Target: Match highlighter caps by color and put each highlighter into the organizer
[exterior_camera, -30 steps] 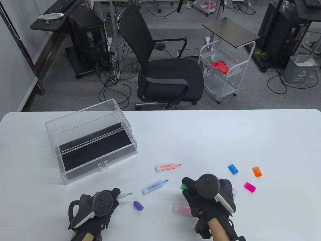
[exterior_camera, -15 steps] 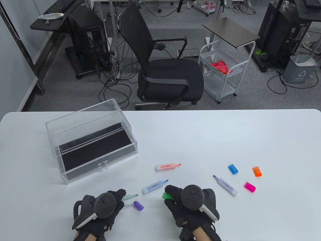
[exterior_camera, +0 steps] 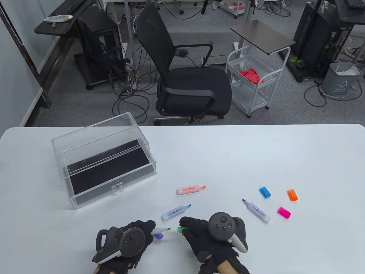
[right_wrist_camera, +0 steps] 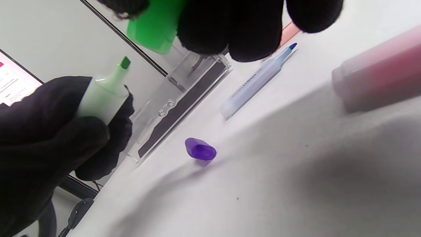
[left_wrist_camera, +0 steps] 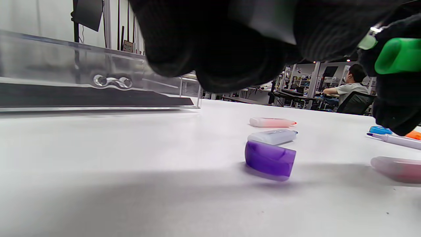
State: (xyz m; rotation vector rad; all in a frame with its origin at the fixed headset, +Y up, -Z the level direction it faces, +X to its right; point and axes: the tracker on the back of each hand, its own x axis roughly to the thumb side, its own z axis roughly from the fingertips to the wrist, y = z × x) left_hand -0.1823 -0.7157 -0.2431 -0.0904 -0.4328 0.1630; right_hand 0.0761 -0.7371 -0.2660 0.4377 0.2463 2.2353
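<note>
My left hand (exterior_camera: 134, 239) grips the uncapped green highlighter (exterior_camera: 162, 229) (right_wrist_camera: 102, 95), its tip pointing right. My right hand (exterior_camera: 199, 231) pinches the green cap (exterior_camera: 180, 229) (right_wrist_camera: 154, 28) (left_wrist_camera: 398, 55) a short gap from that tip, both lifted above the table. The purple cap (exterior_camera: 158, 236) (left_wrist_camera: 269, 159) (right_wrist_camera: 200, 149) lies under the left fingers. On the table lie the blue highlighter (exterior_camera: 175, 212), orange highlighter (exterior_camera: 189, 189), purple highlighter (exterior_camera: 256, 211) and pink highlighter (right_wrist_camera: 378, 72), all uncapped. Blue cap (exterior_camera: 265, 192), orange cap (exterior_camera: 292, 195) and pink cap (exterior_camera: 284, 213) sit at the right. The clear organizer (exterior_camera: 104, 162) stands at the left.
The white table (exterior_camera: 228, 154) ends at its far edge near a black office chair (exterior_camera: 188, 77) and a white cart (exterior_camera: 253, 82). In the left wrist view a person sits at a desk far behind.
My right hand carried the green cap leftward from the right of the table. My left hand moved right and lifted the green highlighter, so tip and cap now nearly meet.
</note>
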